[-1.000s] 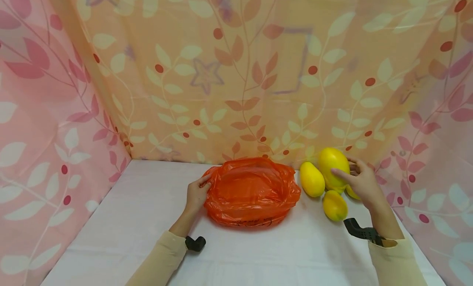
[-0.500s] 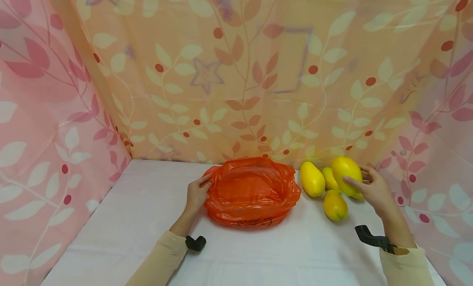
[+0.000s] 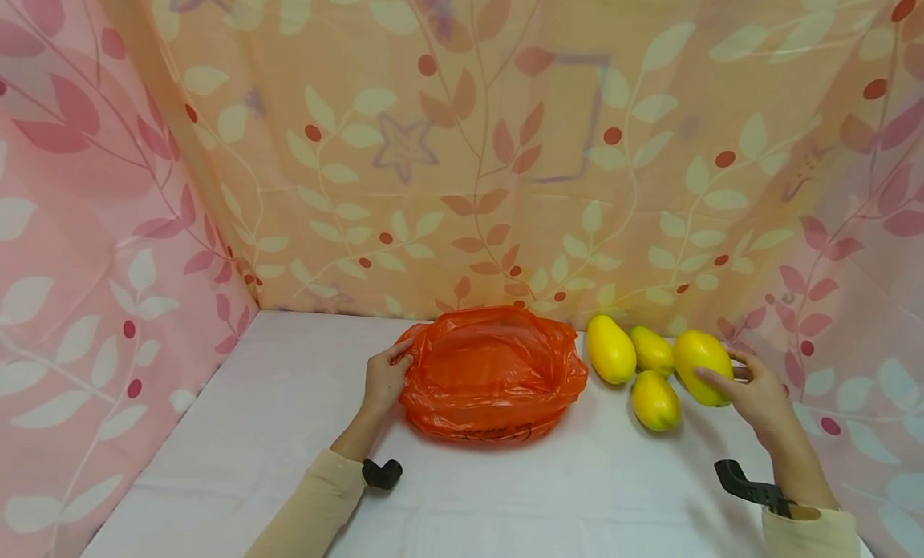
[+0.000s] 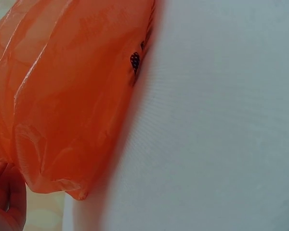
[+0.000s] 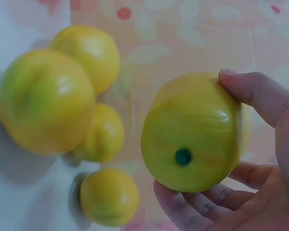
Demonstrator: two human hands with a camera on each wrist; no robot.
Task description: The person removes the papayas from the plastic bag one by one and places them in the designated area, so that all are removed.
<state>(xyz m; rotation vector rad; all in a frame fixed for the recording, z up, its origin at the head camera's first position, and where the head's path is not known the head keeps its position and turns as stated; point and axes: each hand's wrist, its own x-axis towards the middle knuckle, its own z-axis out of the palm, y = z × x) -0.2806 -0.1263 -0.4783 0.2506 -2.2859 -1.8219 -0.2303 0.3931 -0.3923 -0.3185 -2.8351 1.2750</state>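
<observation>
My left hand (image 3: 385, 380) pinches the left edge of an orange-red plastic bag (image 3: 498, 374), which lies bunched with its mouth spread wide. Close up, the left wrist view shows the bag's crinkled side (image 4: 72, 96) and dark print, with the fingers (image 4: 12, 197) at its corner. On the right, my right hand (image 3: 761, 394) grips a large yellow mango (image 3: 702, 368) between thumb and fingers. Its green stem end (image 5: 183, 156) faces the right wrist camera. Beside it on the table lie a long yellow fruit (image 3: 611, 349) and two smaller ones, the nearer (image 3: 656, 401) tinged green.
Several more yellow fruits, the largest (image 5: 45, 101) in front, cluster beside the held one in the right wrist view. A white cloth (image 3: 505, 502) covers the table. Leaf-patterned curtains (image 3: 462, 181) enclose it at the back and both sides.
My right hand has carried the mango rightward and down, away from the bag, uncovering a fruit behind it. The left hand and the bag have stayed put.
</observation>
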